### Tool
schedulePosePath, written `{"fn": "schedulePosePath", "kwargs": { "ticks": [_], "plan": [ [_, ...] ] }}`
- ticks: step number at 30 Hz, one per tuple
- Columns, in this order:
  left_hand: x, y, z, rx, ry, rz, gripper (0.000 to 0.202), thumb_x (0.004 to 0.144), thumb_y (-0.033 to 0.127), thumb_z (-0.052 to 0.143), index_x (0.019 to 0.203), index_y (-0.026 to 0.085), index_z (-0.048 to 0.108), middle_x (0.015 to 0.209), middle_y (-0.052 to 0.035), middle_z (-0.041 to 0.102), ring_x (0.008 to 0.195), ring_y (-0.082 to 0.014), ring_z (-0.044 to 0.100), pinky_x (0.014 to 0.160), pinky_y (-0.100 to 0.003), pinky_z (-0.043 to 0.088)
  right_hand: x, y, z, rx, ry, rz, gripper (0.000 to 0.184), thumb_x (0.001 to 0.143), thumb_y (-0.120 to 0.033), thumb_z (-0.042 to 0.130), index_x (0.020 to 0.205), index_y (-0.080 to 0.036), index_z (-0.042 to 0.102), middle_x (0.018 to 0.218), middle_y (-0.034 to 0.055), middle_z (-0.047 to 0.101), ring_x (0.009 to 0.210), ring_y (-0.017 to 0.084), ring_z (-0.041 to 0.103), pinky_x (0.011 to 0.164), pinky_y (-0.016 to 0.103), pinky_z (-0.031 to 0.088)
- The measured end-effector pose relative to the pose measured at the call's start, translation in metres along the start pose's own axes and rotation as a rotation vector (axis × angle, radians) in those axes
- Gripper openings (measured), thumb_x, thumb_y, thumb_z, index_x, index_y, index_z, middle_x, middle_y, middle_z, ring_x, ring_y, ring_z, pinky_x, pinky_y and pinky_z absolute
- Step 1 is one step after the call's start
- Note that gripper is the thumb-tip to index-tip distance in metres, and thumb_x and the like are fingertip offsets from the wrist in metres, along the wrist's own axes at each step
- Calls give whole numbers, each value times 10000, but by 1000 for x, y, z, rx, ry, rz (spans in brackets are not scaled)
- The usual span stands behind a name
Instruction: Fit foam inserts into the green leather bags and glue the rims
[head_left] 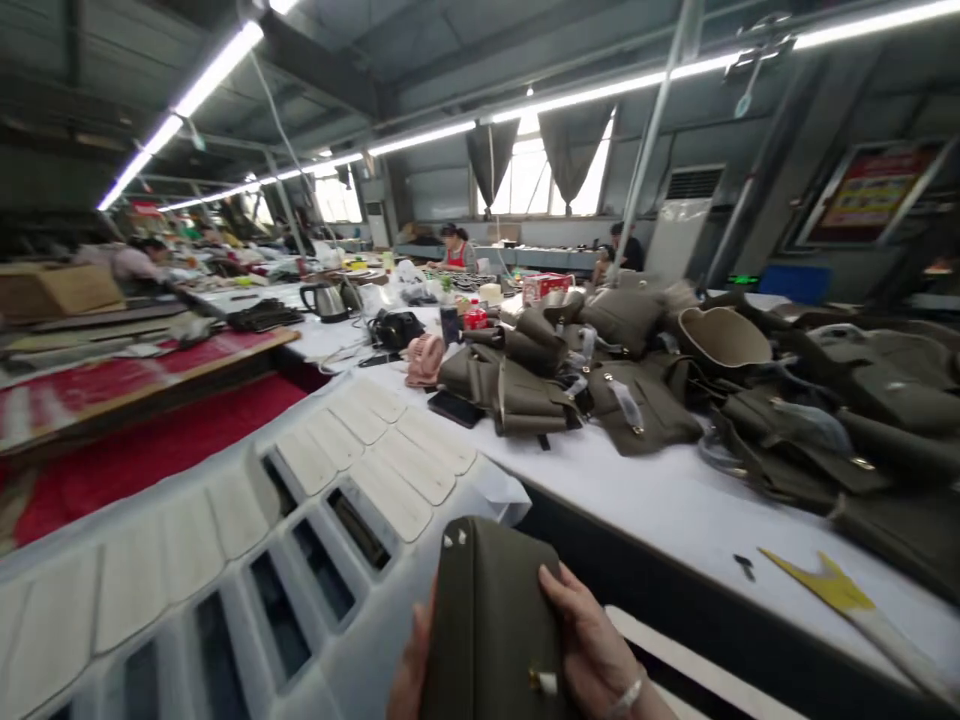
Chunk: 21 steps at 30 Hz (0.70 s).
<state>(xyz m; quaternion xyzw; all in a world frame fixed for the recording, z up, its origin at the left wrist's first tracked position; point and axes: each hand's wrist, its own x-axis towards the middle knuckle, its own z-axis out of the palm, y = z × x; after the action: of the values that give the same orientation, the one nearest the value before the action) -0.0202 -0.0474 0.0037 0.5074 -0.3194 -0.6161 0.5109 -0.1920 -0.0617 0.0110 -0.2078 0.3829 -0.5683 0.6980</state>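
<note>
A dark olive bag (499, 620) with a gold-coloured fitting low on its face is held between my two hands, at the bottom middle of the head view. My left hand (411, 650) grips its left side, mostly hidden behind the bag. On the right edge my right hand (592, 640) is closed, its thumb lying on the front. Left of the bag, pale flat panels (401, 490) lie in rows on a white slotted surface (390, 610).
Many olive bags (637, 400) are heaped on the white table at right. Nearer lie a yellow-ended tool (825, 585) and a small black piece (744, 567). A black phone (455, 408), a pink fan (424, 360) and a kettle (326, 300) stand farther back. Other people (455, 248) sit beyond.
</note>
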Motion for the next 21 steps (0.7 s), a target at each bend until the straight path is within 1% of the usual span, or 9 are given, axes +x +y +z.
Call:
{"fn": "schedulePosePath", "kwargs": {
  "ticks": [3, 5, 7, 8, 10, 13, 16, 19, 21],
  "plan": [
    [-1, -11, -1, -236, -102, -108, 834, 805, 800, 420, 1419, 240, 478, 1234, -114, 666, 1197, -337, 584, 1023, -489, 459, -4, 34, -16, -177, 142, -58, 719, 789, -551, 697, 1385, -211, 481, 1350, 112, 596, 1274, 255, 530, 1091, 423, 398],
    [-4, -22, 3, -385, -149, -136, 851, 788, 757, 523, 1477, 277, 382, 1305, -90, 630, 1227, -319, 568, 1069, -466, 424, -14, 44, -19, -419, 187, -129, 745, 814, -623, 623, 1416, -213, 463, 1470, 95, 473, 1378, 245, 402, 1175, 427, 262],
    [-8, -29, 6, -435, -150, -93, 809, 806, 676, 588, 1485, 300, 359, 1398, -68, 557, 1283, -295, 520, 1114, -432, 382, -26, 40, -14, -658, 141, -165, 700, 871, -657, 496, 1392, -190, 508, 1493, 83, 439, 1410, 237, 347, 1200, 416, 200],
    [-10, -31, 6, -427, -151, -63, 774, 819, 636, 607, 1476, 298, 379, 1435, -62, 519, 1317, -285, 483, 1138, -414, 352, -32, 36, -9, -760, 107, -184, 675, 899, -647, 442, 1387, -187, 517, 1486, 78, 449, 1406, 234, 354, 1199, 413, 210],
    [-12, -29, 5, -350, -150, -3, 697, 832, 577, 637, 1435, 279, 455, 1474, -58, 470, 1372, -273, 411, 1176, -385, 288, -41, 28, 0, -937, 79, -258, 648, 933, -593, 407, 1428, -178, 465, 1465, 84, 474, 1370, 249, 416, 1167, 427, 303],
    [-10, -23, 2, -161, -136, 55, 620, 808, 525, 698, 1345, 243, 569, 1472, -67, 469, 1401, -272, 360, 1199, -369, 236, -46, 26, 8, -1130, 156, -406, 679, 943, -516, 421, 1473, -94, 370, 1412, 155, 515, 1263, 324, 535, 1061, 480, 441],
    [-9, -18, 3, -38, -87, 79, 598, 776, 515, 733, 1288, 227, 623, 1442, -75, 501, 1391, -289, 373, 1199, -383, 240, -44, 34, 8, -1161, 182, -482, 651, 955, -463, 418, 1460, -55, 382, 1373, 188, 541, 1174, 348, 602, 963, 462, 521],
    [-14, -15, 9, -4, -48, 77, 612, 762, 527, 738, 1283, 225, 628, 1382, -83, 563, 1327, -311, 464, 1162, -409, 325, -44, 39, 6, -1112, 176, -523, 540, 975, -413, 397, 1408, -98, 469, 1331, 162, 592, 1152, 295, 627, 925, 372, 548],
    [-19, -12, 15, 0, -32, 65, 613, 763, 525, 733, 1280, 212, 630, 1335, -89, 604, 1267, -318, 529, 1119, -413, 393, -46, 39, 7, -1069, 211, -532, 483, 983, -416, 373, 1337, -131, 535, 1260, 150, 649, 1103, 268, 658, 888, 333, 558]
  ]
}}
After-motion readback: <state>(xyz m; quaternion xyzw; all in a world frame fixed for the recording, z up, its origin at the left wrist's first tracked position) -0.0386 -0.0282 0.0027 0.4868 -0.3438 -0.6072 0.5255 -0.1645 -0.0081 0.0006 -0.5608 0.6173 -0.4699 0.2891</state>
